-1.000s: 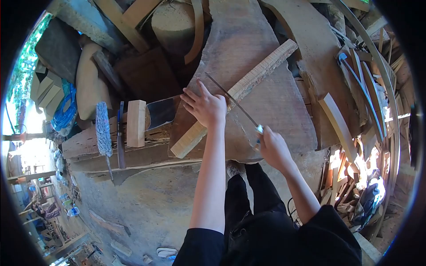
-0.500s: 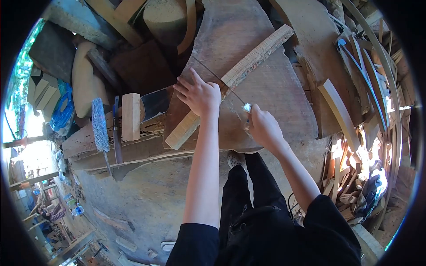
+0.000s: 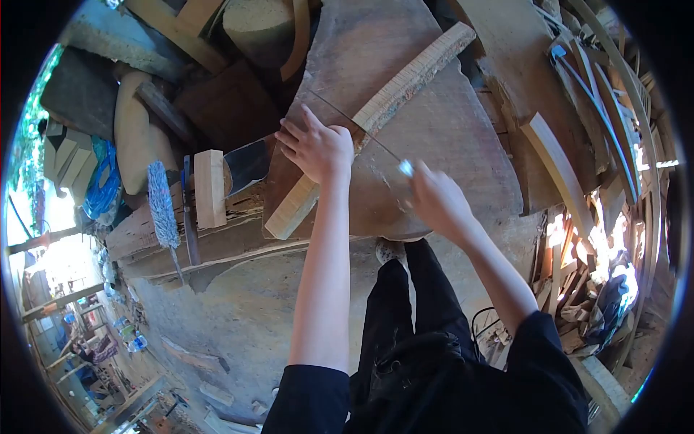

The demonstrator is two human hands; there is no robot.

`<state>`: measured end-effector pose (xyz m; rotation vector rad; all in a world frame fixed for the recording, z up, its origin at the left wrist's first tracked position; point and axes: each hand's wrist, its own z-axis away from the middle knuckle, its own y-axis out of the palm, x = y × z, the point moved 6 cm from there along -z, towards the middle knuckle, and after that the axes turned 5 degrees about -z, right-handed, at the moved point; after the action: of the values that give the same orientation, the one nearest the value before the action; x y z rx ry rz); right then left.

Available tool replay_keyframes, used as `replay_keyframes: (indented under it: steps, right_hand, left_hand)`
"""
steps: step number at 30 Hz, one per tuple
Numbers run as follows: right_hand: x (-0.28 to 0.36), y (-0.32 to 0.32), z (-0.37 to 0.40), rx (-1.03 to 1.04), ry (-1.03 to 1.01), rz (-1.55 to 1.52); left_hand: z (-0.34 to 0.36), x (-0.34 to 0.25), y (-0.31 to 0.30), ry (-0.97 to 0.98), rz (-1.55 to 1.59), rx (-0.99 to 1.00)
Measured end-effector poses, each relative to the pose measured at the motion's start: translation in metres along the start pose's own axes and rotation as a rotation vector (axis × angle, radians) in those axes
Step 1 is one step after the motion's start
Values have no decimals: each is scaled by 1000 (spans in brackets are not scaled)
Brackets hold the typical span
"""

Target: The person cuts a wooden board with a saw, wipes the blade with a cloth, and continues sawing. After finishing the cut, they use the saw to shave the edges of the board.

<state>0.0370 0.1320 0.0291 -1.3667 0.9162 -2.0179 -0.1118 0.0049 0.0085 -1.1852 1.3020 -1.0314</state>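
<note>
Over the slab (image 3: 463, 148), the right hand (image 3: 441, 202) seemingly pulled the blade (image 3: 382, 145) back.

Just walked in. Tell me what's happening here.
A person's left hand is spread over a wooden bar lying across a broad wooden slab. Their right hand grips what looks like a thin-bladed saw, its blade crossing the bar close beside the left hand. How deep any cut goes can't be made out.
</note>
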Motion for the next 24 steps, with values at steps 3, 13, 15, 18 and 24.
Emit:
replay_keyframes:
  steps: [3, 13, 15, 18, 24]
  right_hand:
    - [0, 4, 2, -46, -34, 5]
    - [-10, -6, 34, -200, -111, -1]
    - [10, 2, 6, -272, -183, 30]
    - [14, 9, 9, -218, -66, 3]
    - [-25, -15, 95, -47, 157, -59]
  left_hand:
    - [-2, 1, 3, -13, 22, 11]
    - [1, 1, 3, 51, 102, -65]
    - [1, 3, 4, 69, 119, -91]
    - [2, 0, 0, 58, 54, -40]
    - [0, 4, 2, 55, 71, -39]
